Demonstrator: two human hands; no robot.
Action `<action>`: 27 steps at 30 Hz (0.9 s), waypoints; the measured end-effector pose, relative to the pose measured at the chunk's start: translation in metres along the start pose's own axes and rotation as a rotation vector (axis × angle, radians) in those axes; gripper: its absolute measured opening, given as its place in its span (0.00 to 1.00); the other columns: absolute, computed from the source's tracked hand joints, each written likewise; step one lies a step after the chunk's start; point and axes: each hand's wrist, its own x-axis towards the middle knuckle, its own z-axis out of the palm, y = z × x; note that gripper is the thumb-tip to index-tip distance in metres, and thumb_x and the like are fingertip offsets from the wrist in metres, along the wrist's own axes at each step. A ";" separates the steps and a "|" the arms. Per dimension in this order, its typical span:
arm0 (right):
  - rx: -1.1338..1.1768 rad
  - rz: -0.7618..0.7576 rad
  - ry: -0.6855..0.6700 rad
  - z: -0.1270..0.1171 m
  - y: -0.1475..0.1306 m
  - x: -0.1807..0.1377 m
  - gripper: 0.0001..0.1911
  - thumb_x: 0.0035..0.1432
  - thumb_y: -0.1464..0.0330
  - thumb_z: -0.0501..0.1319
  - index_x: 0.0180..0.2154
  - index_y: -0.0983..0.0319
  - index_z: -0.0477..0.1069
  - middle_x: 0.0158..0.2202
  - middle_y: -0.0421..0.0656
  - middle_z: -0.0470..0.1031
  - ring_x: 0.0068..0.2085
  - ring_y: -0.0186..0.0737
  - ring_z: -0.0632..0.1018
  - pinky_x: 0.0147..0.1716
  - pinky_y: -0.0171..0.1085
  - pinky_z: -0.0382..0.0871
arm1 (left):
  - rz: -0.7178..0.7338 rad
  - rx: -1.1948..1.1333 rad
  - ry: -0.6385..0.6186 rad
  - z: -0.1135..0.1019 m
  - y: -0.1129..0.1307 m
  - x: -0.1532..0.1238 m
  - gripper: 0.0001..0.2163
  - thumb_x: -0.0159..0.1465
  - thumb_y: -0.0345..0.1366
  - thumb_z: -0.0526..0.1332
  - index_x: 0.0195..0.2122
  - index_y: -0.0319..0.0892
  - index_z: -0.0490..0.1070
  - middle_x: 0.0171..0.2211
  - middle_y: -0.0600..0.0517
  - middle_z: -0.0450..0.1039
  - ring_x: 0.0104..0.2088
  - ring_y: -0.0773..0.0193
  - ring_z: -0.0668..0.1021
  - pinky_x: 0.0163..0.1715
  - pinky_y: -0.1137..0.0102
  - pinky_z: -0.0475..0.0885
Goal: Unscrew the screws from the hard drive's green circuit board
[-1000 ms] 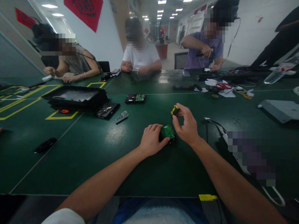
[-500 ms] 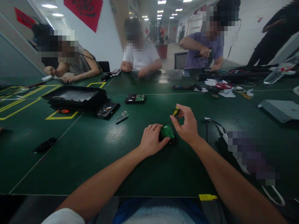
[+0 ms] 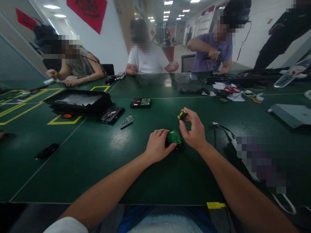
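A hard drive with a green circuit board facing up lies on the table in front of me. My left hand grips it from the left, fingers over the far edge and thumb along the near side. Above its far right corner, my right hand pinches the yellow-and-black handle of a small screwdriver between thumb and fingers. The screwdriver's shaft points down toward the drive, but I cannot tell whether its tip touches. A second hard drive and a loose circuit board lie farther off to the left.
Black trays are stacked at the left, with a black drive-like part beside them. A power strip, partly blurred, and a grey metal box occupy the right. Scissors lie farther back. Several people work across the green table.
The screwdriver handle has turned in my right fingers and leans more to the left. My left hand and the hard drive stay put. Across the table, a person's hand has moved right.
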 end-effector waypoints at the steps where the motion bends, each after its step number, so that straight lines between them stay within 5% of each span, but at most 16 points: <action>1: 0.004 0.001 -0.003 0.000 0.000 0.000 0.30 0.69 0.68 0.60 0.69 0.53 0.57 0.61 0.51 0.70 0.47 0.47 0.81 0.48 0.52 0.81 | 0.000 -0.001 -0.002 0.000 0.000 0.000 0.28 0.66 0.53 0.63 0.63 0.44 0.67 0.60 0.43 0.72 0.60 0.45 0.72 0.59 0.51 0.67; 6: -0.037 -0.034 0.045 0.000 0.000 0.001 0.29 0.67 0.66 0.64 0.66 0.52 0.60 0.57 0.50 0.71 0.49 0.49 0.79 0.43 0.50 0.83 | -0.007 0.001 -0.012 0.000 0.001 0.000 0.28 0.66 0.53 0.63 0.63 0.44 0.67 0.60 0.43 0.72 0.60 0.45 0.72 0.59 0.51 0.67; 27: -0.008 0.001 0.021 0.002 0.002 0.000 0.30 0.69 0.68 0.61 0.69 0.52 0.57 0.60 0.50 0.71 0.49 0.48 0.81 0.47 0.51 0.82 | 0.017 -0.006 0.025 0.003 -0.004 0.000 0.28 0.65 0.54 0.64 0.62 0.44 0.68 0.59 0.43 0.73 0.59 0.44 0.72 0.58 0.50 0.68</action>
